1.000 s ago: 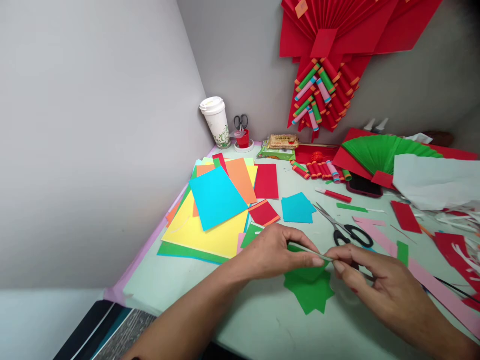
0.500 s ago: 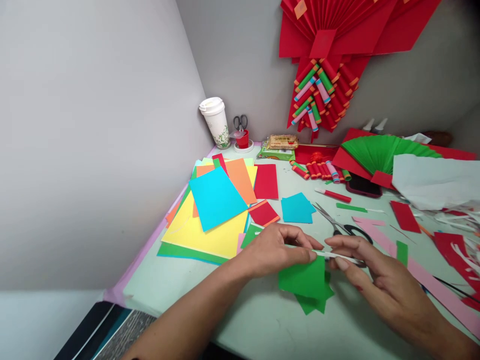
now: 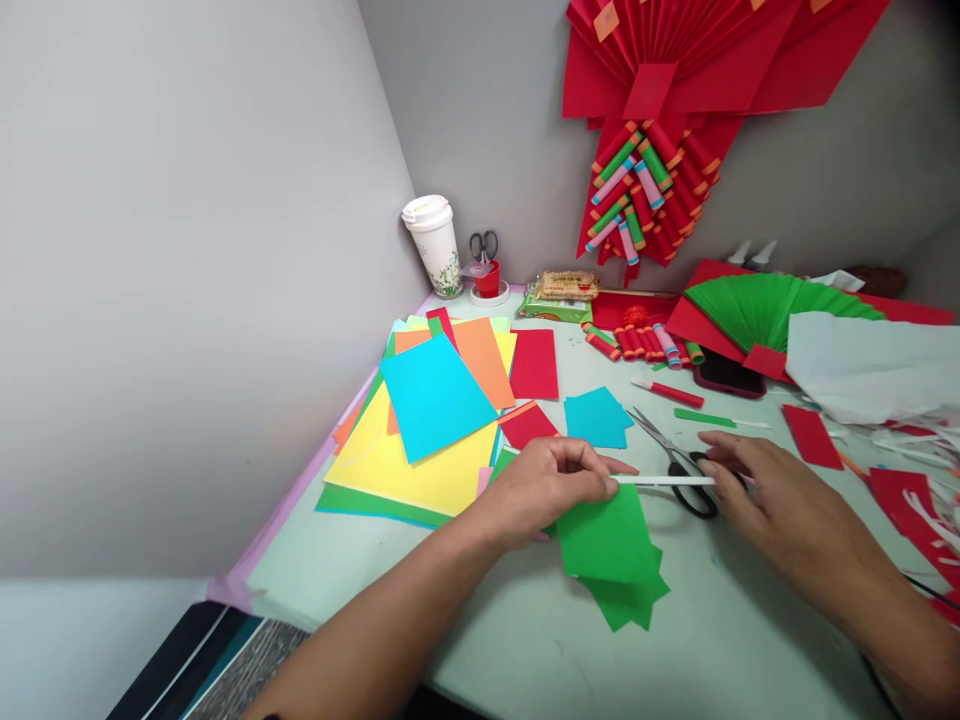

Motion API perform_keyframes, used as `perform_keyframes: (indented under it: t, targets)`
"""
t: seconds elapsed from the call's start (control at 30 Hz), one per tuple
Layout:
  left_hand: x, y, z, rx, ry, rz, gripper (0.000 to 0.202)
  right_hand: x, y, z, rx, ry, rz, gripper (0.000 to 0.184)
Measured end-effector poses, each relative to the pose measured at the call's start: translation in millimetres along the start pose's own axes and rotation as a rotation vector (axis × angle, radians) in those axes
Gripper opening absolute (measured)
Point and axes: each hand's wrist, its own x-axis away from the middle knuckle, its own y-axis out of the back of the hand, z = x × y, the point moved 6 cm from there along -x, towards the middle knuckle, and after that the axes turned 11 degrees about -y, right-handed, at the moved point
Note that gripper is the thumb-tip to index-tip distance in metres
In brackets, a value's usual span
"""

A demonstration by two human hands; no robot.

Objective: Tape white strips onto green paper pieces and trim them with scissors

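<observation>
My left hand [image 3: 566, 485] is closed, its thumb and fingers pinching the upper edge of a square green paper [image 3: 607, 545]. A thin white strip [image 3: 664, 481] runs level along that edge and stretches to the right. My right hand [image 3: 757, 485] pinches the strip's far end between thumb and fingers. Under the held square, other green pieces [image 3: 626, 605] lie on the table, partly covered. Black-handled scissors [image 3: 694, 497] rest right behind the strip, their handles partly hidden by my right hand.
Stacked coloured papers [image 3: 435, 400] lie at the left, with blue squares [image 3: 596, 418] behind my hands. A white cup [image 3: 433, 245] stands in the corner. Small paper rolls [image 3: 649, 343], a red glue pen [image 3: 675, 394], a green fan [image 3: 772, 310] and scraps [image 3: 915, 515] lie further right.
My right hand has moved right and slightly up, away from my left hand. The white strip between them has gone from slanting to straight and level. The left hand has barely moved.
</observation>
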Motion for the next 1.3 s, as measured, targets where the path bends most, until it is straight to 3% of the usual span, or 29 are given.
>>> perform_keyframes:
  t: [0.13, 0.3, 0.53, 0.63, 0.73, 0.83, 0.93, 1.07, 1.3]
  targets:
    - [0, -0.2, 1, 0.042, -0.001, -0.020, 0.020, -3, -17, -17, 0.172, 0.015, 0.018, 0.041]
    - [0, 0.5, 4, 0.064, 0.012, -0.040, 0.026, 4, -35, -20, 0.302, 0.067, 0.063, 0.042]
    - [-1, 8.3, 1, 0.053, -0.047, -0.129, 0.022, -2, -28, -27, 0.260, -0.081, 0.051, 0.046]
    - [-3, 13.5, -2, 0.015, -0.101, -0.164, 0.021, -5, -19, -31, 0.113, -0.219, 0.087, 0.047]
    - [-3, 19.2, -7, -0.027, -0.185, -0.213, 0.016, -4, -13, -31, -0.238, -0.348, 0.181, 0.047]
    - [-2, 23.4, -13, -0.070, -0.253, -0.263, 0.018, 4, -12, -21, -0.659, -0.376, 0.344, 0.051]
    - [-2, 25.8, -15, -0.069, -0.276, -0.295, 0.023, 19, -15, -3, -0.922, -0.336, 0.581, 0.060]
    - [-2, 28.2, -15, -0.048, -0.309, -0.314, 0.019, 39, -20, 23, -1.041, -0.275, 0.828, 0.070]
    - [1, 30.3, -18, -0.106, -0.343, -0.361, 0.020, 51, -27, 41, -1.028, -0.254, 0.982, 0.041]
